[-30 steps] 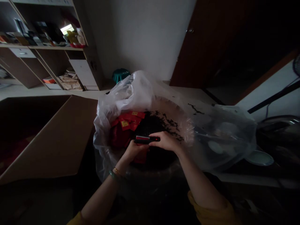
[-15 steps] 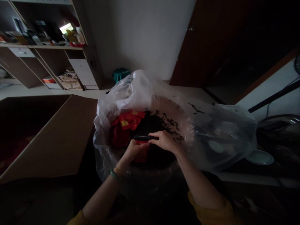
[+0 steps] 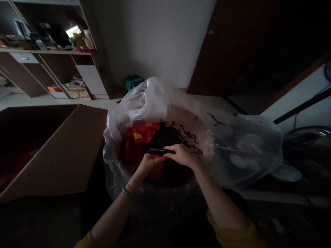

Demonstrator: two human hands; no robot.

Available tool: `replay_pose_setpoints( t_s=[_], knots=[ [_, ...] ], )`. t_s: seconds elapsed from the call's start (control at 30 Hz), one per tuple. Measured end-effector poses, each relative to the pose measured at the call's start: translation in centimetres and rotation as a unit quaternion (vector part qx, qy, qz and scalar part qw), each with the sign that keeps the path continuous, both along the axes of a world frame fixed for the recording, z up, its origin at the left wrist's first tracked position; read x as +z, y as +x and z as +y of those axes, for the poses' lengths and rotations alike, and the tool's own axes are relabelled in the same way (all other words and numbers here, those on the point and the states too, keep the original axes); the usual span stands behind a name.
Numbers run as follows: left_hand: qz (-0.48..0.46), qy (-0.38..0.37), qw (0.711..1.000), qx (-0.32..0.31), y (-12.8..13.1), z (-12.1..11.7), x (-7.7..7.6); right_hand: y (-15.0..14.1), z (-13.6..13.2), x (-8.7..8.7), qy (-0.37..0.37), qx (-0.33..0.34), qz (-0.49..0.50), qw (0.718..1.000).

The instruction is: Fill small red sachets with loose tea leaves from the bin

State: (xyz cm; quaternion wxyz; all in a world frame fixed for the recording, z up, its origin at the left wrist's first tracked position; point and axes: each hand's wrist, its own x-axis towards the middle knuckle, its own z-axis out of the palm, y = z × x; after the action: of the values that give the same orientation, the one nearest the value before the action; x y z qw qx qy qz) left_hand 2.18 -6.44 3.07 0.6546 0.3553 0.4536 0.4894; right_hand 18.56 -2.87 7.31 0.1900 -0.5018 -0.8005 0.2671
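Note:
Both my hands are closed and close together over a basin lined with a clear plastic bag (image 3: 113, 119). My right hand (image 3: 184, 156) grips the right end of a slim black bar-shaped device (image 3: 157, 151), fingers above and thumb below. Just under the bar, my left hand (image 3: 145, 167) pinches a red packet (image 3: 155, 156); its fingertips are partly hidden behind the bar. In the basin, several red packets with yellow labels (image 3: 138, 136) lie on the left. Dark loose leaves, like tea (image 3: 168, 136), are heaped in the middle and scattered toward the right.
An open cardboard box (image 3: 64, 155) with dim red contents stands on the left. The bag's loose end (image 3: 248, 148) spreads right, near a pale dish (image 3: 287, 173). Behind are a shelf unit (image 3: 100, 75), a green bag-like item (image 3: 133, 82) and a brown door (image 3: 219, 48).

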Motion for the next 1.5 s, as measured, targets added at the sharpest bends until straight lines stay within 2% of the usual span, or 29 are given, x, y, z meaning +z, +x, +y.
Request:
replay_pose_setpoints(
  t_s=[0.23,0.4,0.53,0.67,0.97,1.2,1.27,1.4,1.5],
  knots=[
    [-0.005,-0.036,0.999,0.0,0.0,0.3,0.3,0.6,0.9,-0.8,-0.043,-0.017,0.061,0.997],
    [0.018,-0.05,0.999,0.001,-0.2,0.4,0.0,1.9,1.7,-0.5,-0.067,-0.058,0.123,0.988],
    [0.028,-0.045,0.999,-0.01,-0.3,0.4,-0.2,2.3,1.4,-0.1,-0.084,-0.03,0.069,0.994],
    [0.016,-0.021,1.0,-0.006,0.0,0.4,-0.1,1.2,0.7,0.0,-0.071,0.004,0.034,0.997],
    [0.003,-0.025,1.0,-0.008,0.1,0.2,0.9,0.3,0.3,0.1,-0.051,-0.011,0.031,0.998],
    [-0.009,-0.046,0.999,-0.008,0.1,0.2,0.0,0.4,0.5,0.0,-0.049,-0.019,0.053,0.997],
    [-0.005,-0.042,0.999,0.005,0.1,0.3,-0.3,0.3,0.5,-0.2,-0.048,-0.026,0.057,0.997],
    [0.036,0.001,0.997,0.072,-0.2,0.6,-0.4,0.3,0.9,-0.7,-0.066,-0.031,0.075,0.994],
    [0.051,0.026,0.993,0.106,-0.6,0.8,-0.1,1.3,1.8,-1.1,-0.056,-0.076,0.091,0.991]
  ],
)
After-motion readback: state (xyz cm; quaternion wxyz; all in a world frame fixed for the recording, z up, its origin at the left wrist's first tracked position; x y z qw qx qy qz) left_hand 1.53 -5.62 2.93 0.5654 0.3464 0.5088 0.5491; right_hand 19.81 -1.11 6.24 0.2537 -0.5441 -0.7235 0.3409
